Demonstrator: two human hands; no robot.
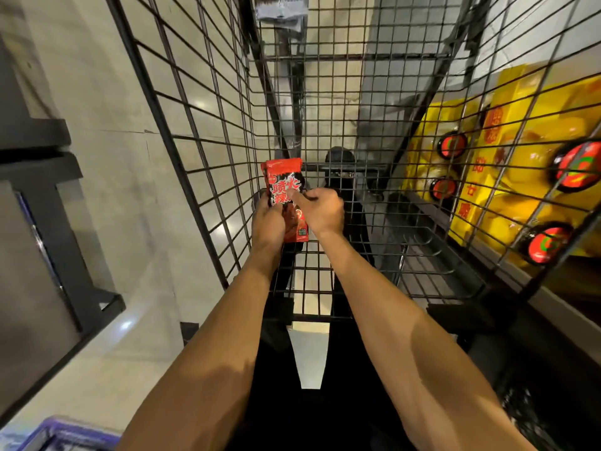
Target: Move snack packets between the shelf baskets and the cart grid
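A red snack packet (283, 187) with black and white lettering stands upright at the centre of the head view, above the black wire cart grid (201, 131). My left hand (267, 224) grips its lower left side from behind. My right hand (320, 209) holds the packet's right edge, with a finger laid across its front. The packet's lower half is partly hidden by both hands. A grey packet (281, 13) lies high up at the far end of the grid.
Yellow boxed goods (520, 141) with round red and green labels fill the wire basket on the right. A small black wire shelf (422, 262) juts out below my hands. A dark metal frame (58, 196) stands at left over a pale tiled floor.
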